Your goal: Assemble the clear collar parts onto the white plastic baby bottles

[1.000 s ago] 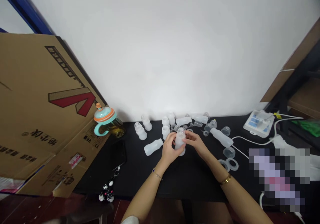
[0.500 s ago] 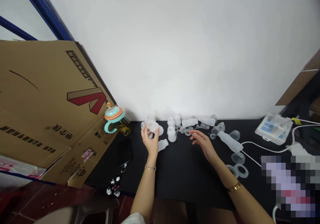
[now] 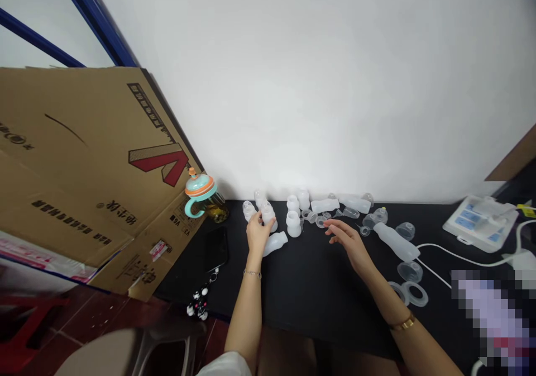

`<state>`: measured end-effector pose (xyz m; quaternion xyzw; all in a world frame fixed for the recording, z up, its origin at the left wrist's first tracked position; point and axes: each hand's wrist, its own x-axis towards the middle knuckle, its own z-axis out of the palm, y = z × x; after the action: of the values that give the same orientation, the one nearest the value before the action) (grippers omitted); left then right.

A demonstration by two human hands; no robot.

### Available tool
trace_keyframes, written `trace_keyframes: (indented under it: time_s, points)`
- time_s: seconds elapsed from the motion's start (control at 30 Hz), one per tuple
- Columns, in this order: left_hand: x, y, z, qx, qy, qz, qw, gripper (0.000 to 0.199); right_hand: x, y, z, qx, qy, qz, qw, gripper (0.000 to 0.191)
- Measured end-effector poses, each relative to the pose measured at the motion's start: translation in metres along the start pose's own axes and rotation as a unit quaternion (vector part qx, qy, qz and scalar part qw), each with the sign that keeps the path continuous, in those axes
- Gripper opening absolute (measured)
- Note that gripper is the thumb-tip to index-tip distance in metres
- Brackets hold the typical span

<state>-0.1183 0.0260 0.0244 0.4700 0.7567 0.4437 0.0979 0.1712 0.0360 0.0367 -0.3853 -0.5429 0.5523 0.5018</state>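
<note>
My left grip (image 3: 257, 235) closes around a capped bottle (image 3: 268, 214), upright on the counter (image 3: 310, 292) beside similar bottles (image 3: 248, 210), apparently being placed; release calls for steadiness. My right grip (image 3: 348, 242) hovers empty, fingers apart.

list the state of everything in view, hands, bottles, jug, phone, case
Left hand, fingers around a clear-topped bottle
Right hand, empty, fingers parted
White bottle beside left hand, on its side
Short white bottles, upright, without clear tops
White bottle by the cable, on its side
Jug, lid on, amber contents
Phone, flat, screen dark
Case, looks closed
</note>
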Motion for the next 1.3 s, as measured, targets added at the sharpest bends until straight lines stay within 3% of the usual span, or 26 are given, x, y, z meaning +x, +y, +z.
trace_keyframes:
  time_s: [0.1,0.2,0.5,0.57,0.73,0.83,1.0,1.3]
  points:
    - [-0.002,0.003,-0.003,0.004,-0.020,-0.010,1.000,0.036,-0.001,-0.002,0.001,-0.001,-0.003,0.004,1.000,0.039]
    - [-0.005,0.008,-0.008,0.074,-0.031,-0.022,0.997,0.037,-0.001,-0.003,0.002,-0.007,-0.005,0.008,1.000,0.040]
    - [-0.005,0.011,-0.020,0.170,-0.070,-0.074,0.980,0.054,-0.002,-0.003,0.003,-0.048,-0.029,0.007,0.998,0.039]
    - [-0.007,0.010,-0.022,0.158,-0.078,-0.054,0.983,0.055,-0.002,-0.002,0.003,-0.061,-0.035,0.011,0.997,0.040]
    - [-0.014,0.015,-0.019,0.094,-0.128,0.072,0.985,0.049,0.000,0.005,0.003,-0.083,-0.043,0.005,0.996,0.042]
    - [-0.017,0.016,-0.016,0.093,-0.161,0.105,0.977,0.047,0.002,0.009,0.001,-0.095,-0.049,0.004,0.994,0.043]
    - [-0.016,0.013,-0.013,0.096,-0.198,0.112,0.969,0.053,0.001,0.008,0.001,-0.117,-0.051,0.009,0.992,0.041]
    - [-0.014,0.008,-0.010,0.124,-0.189,0.091,0.970,0.056,0.002,0.014,0.001,-0.160,-0.043,0.001,0.986,0.037]
